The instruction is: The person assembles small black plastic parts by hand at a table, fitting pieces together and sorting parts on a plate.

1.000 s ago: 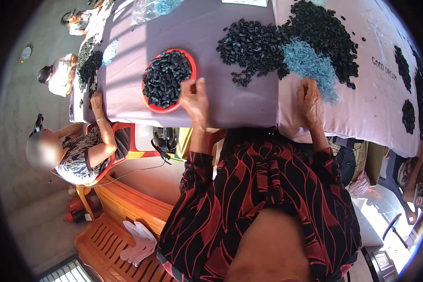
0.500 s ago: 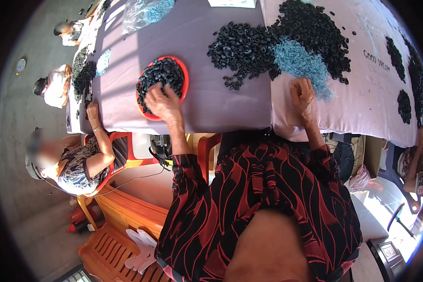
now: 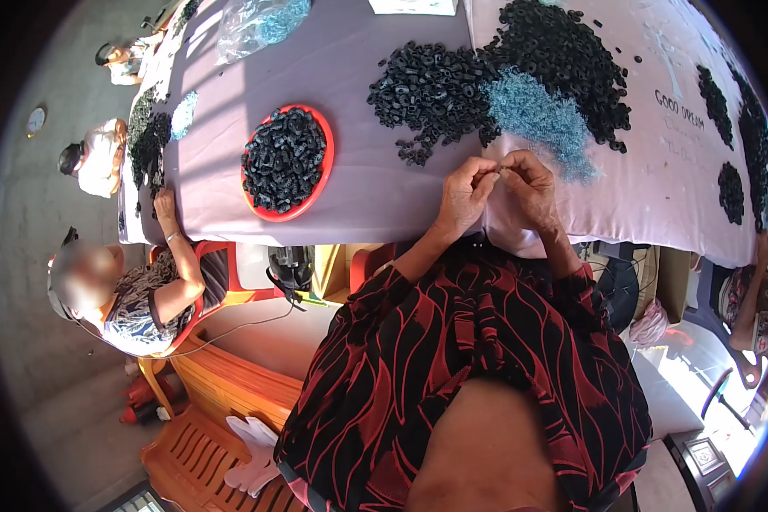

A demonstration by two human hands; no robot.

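My left hand [image 3: 467, 194] and my right hand [image 3: 531, 189] meet fingertip to fingertip near the table's front edge. Both are closed in a pinch, and whatever lies between the fingertips is too small to name. Just beyond them is a heap of small light-blue pieces [image 3: 538, 119]. Black ring-like parts lie in a pile [image 3: 427, 90] left of the blue heap, and a larger black pile [image 3: 563, 55] spreads behind it. To the left, a red bowl [image 3: 327, 158] holds many black parts.
A clear bag [image 3: 246, 34] with blue pieces lies at the back. On the left a person [image 3: 136, 294] sits with a hand at the table; two more people sit farther off. An orange chair [image 3: 188, 461] bears white gloves [image 3: 253, 452]. More black piles [image 3: 731, 192] lie at right.
My left hand went from beside the red bowl to over it, then moved right to meet my right hand. The fingertips of both hands are now together. The view has shifted slightly.
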